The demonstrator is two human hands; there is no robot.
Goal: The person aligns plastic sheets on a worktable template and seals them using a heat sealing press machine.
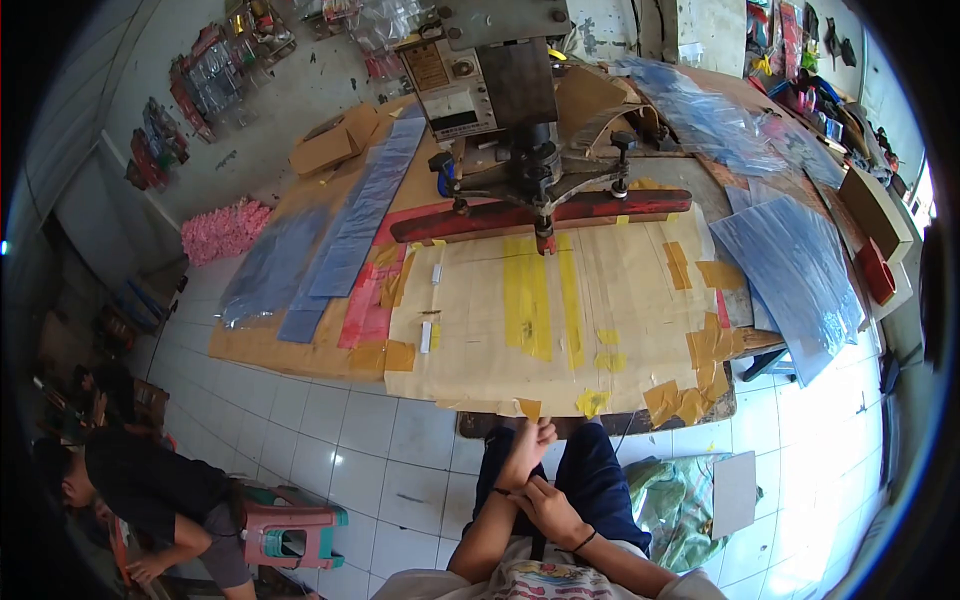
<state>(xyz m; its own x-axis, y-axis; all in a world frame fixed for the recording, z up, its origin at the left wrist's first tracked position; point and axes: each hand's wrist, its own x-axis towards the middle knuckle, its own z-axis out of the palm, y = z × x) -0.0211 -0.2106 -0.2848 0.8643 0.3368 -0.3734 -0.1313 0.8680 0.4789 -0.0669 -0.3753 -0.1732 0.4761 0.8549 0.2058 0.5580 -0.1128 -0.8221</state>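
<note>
My left hand [528, 452] is raised in front of the table's near edge, its fingers curled in with no object visible in them. A dark wristband [502, 491] circles the left wrist. My right hand [553, 512] lies across that wrist, its fingers closed at the wristband; the fingertips are partly hidden. Just beyond the left hand is the paper-covered work board [470, 345], patched with yellow and brown tape. Over its far side stands a press machine [535, 165] with a long red bar [590, 209].
Clear plastic sheets [790, 260] are stacked at the right, and bluish plastic strips [365, 210] lie on the left. A cardboard box [335, 138] sits behind. Another person [160, 490] bends near a pink-and-green stool [292, 530] at lower left. A green sack [672, 500] rests on the floor.
</note>
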